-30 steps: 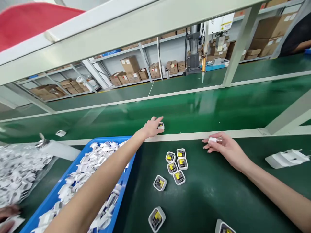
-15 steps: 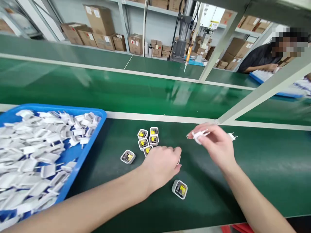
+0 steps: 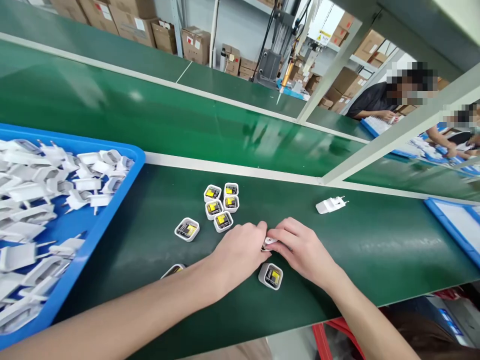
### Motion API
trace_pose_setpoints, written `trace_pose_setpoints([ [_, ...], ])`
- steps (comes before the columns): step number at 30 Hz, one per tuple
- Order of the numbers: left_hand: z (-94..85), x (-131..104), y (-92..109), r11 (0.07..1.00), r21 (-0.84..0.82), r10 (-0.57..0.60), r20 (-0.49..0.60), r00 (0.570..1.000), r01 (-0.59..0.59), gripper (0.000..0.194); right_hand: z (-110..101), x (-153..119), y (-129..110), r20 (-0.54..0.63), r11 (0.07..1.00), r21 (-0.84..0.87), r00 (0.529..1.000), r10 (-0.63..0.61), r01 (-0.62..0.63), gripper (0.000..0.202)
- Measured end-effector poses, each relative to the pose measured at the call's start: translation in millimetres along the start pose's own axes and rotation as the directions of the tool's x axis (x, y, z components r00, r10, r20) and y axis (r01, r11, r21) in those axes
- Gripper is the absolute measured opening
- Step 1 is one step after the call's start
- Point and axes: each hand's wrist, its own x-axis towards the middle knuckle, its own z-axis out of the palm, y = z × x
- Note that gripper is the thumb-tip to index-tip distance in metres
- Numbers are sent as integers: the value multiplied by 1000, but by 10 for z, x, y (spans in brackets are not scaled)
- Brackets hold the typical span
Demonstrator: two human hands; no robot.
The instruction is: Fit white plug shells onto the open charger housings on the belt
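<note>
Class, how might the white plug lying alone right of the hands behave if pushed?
The plug is probably stiff, since its shell looks like hard plastic. Its boxy body should slide across the smooth green table rather than roll. The thin prongs sticking out might make it turn.

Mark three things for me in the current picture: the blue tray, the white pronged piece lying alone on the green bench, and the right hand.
Blue tray [image 3: 138, 156]: head view, on its rim at the far right corner.
White pronged piece [image 3: 328, 205]: head view, on its body.
Right hand [image 3: 305, 250]: head view, on its back.
</note>
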Motion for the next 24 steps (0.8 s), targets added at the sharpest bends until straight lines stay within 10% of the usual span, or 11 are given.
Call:
trace_pose_setpoints([
  [24, 80, 54, -43, 999, 1, 52, 12, 999, -52, 12, 131, -16, -19, -11, 995, -70, 997, -71, 70, 15],
])
